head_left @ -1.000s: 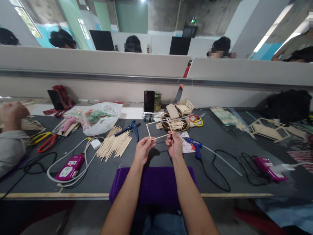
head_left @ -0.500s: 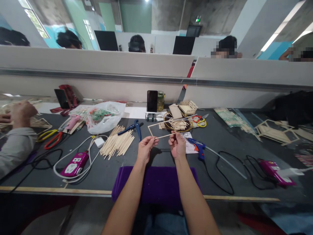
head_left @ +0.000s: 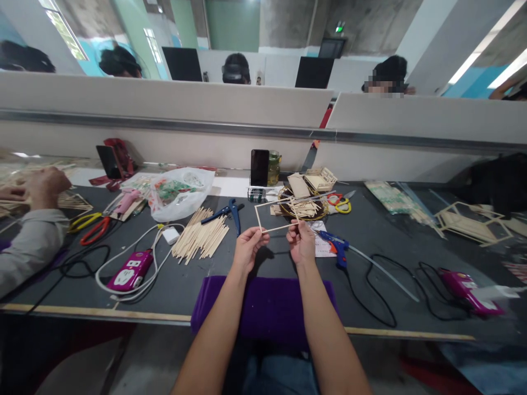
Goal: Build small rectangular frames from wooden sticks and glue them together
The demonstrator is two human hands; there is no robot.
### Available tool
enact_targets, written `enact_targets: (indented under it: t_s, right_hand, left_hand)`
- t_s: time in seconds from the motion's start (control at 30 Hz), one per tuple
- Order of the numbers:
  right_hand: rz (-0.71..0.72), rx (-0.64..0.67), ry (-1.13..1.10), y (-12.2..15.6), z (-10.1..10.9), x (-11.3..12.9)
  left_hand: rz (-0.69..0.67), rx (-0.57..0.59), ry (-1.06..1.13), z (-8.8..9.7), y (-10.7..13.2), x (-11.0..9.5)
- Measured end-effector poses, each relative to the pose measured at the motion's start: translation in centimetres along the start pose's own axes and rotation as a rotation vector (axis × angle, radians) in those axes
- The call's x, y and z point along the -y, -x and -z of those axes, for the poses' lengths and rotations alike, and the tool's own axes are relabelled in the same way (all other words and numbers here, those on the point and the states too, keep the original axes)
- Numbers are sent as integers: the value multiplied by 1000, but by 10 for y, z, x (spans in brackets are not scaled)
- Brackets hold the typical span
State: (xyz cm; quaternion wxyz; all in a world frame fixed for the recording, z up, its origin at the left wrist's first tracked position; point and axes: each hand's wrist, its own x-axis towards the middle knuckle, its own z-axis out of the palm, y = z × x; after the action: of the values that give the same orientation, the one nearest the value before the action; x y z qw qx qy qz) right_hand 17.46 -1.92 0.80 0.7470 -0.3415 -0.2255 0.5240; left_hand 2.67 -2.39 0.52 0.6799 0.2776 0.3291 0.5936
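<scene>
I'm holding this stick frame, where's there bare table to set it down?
To your right, bare table lies between the glue gun and the packet of sticks. Nearer you, another patch lies between the stick pile and the purple cloth. It's crowded beyond the frame, around the phone and basket, and at left by the plastic bag and white cable.

Shared craft workshop: blue glue gun [head_left: 340,250] and wooden sticks [head_left: 201,236] are lying on a dark worktable [head_left: 164,296], people's heads [head_left: 236,68] are showing above a white partition [head_left: 164,93], dark monitors [head_left: 182,64] are standing beyond, green sign [head_left: 340,27] is glowing by concrete wall [head_left: 284,27].
</scene>
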Motion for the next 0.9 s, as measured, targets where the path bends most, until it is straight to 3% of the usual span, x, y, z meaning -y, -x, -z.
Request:
enact_targets:
  t_s: [0.9]
  right_hand:
    - [-59,-28,-5,0,2,0]
  left_hand:
    - [100,20,91,3,-1,1]
